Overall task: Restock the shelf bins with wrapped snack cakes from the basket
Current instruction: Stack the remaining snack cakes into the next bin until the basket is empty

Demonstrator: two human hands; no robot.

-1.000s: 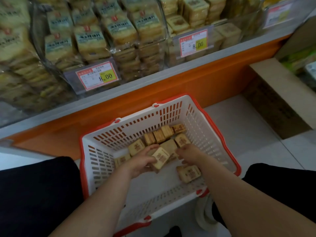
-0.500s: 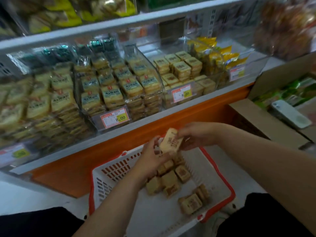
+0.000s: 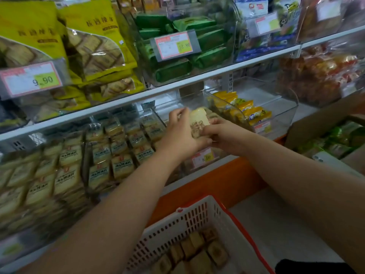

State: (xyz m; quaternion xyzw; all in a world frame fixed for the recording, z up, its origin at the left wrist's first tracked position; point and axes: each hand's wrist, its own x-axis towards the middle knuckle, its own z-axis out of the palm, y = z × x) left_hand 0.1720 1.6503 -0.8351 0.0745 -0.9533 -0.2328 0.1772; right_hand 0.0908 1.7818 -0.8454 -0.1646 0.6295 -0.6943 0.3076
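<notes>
Quick change since a second ago: both hands were down in the basket [image 3: 199,220] picking up cakes, now they're raised to the lower shelf, over the clear bin [image 3: 223,107] with the price tag [image 3: 203,158] on its front. Left hand [image 3: 182,133] has its fingers curled round the wrapped cake [image 3: 198,122] from the left side, right hand [image 3: 224,135] pinches the same bundle from the right; I can't tell if it's one cake or a small stack. The cake is held tilted just above the bin, not yet released. More cakes [image 3: 195,252] remain in the basket below. I judge this as mid-placement: carry done, drop into the bin is next, then back down for another load.
</notes>
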